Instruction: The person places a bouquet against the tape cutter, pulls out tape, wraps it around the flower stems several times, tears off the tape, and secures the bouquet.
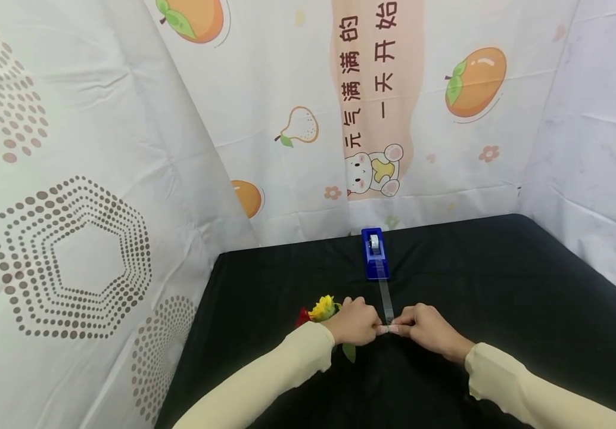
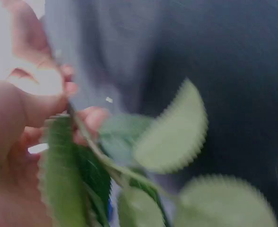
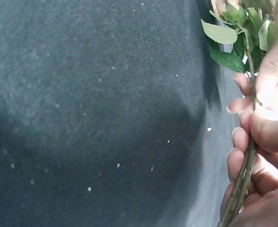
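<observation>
Flower stems (image 3: 241, 182) lie across both hands. Close to the flower heads, my left hand (image 1: 355, 322) grips the stems; a yellow flower (image 1: 323, 308) and a red flower (image 1: 302, 317) stick out past it. My right hand (image 1: 431, 330) pinches the same stems just to the right, thumbs nearly touching, and its fingers curl round the lower stems in the right wrist view. A clear tape strip (image 1: 385, 298) stretches from the blue tape dispenser (image 1: 369, 262) to the fingertips at the stems. Green leaves (image 2: 177, 132) hang beside my left hand, blurred in the left wrist view.
A black cloth (image 1: 474, 274) covers the table. Behind it hangs a printed white curtain (image 1: 447, 173) with fruit drawings, and a patterned curtain (image 1: 179, 185) borders the left side. The dispenser stands near the table's back edge.
</observation>
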`<state>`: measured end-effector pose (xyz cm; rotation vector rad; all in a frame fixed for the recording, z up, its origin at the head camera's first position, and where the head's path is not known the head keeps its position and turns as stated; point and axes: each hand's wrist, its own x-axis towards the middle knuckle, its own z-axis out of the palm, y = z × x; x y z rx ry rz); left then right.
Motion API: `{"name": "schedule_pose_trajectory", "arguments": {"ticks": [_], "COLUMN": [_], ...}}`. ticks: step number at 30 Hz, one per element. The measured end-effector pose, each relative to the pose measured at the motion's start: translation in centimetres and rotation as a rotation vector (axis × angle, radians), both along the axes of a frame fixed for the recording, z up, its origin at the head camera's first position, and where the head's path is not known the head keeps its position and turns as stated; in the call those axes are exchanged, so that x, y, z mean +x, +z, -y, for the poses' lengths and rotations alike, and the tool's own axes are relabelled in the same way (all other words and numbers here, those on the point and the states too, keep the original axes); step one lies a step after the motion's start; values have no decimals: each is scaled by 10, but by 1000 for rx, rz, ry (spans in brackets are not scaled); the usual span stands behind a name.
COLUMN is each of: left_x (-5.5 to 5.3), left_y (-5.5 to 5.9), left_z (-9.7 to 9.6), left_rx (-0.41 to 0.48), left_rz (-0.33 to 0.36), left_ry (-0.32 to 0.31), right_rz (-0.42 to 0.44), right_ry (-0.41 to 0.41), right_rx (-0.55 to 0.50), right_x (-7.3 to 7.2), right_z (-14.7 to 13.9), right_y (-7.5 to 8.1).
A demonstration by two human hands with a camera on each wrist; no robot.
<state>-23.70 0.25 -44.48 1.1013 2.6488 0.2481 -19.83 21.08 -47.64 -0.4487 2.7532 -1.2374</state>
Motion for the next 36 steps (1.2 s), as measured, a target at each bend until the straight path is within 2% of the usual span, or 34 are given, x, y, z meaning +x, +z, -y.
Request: {"name": "schedule_pose_trajectory", "arguments": {"ticks": [2, 4, 5, 8, 10, 12, 14, 16, 24, 29, 36], "left_x": [-3, -5, -5, -6, -6, -6, -6, -6, -3, 3, 7], "left_y": [4, 8, 10, 12, 13, 13, 13, 11, 3, -3, -17], "left_z": [0, 1, 1, 0, 0, -1, -1, -2, -8, -10, -9], "left_rx": [55, 97, 105, 99, 110, 122, 127, 126, 46, 23, 0], "left_rz": [163, 271, 301, 328, 373, 416, 423, 386, 70, -143, -437], "left_ry": [85, 157, 183, 204, 219, 238, 252, 252, 214, 134, 15], "right_rz": [-38, -75, -99, -169, -208, -233, -247, -249, -196, -142, -6], "right_ry": [18, 36, 48, 73, 84, 88, 87, 85, 43, 21, 18], "right_rx": [12, 21, 23, 23, 18, 17, 18, 17, 13, -2, -36], "right_x": [-1, -1, -1, 0, 0, 1, 1, 1, -1, -2, -1], "right_z": [0, -1, -1, 0, 0, 1, 1, 1, -1, -4, -7], "right_y": [0, 1, 1, 0, -1, -3, -4, -6, -8, -7, -4]}}
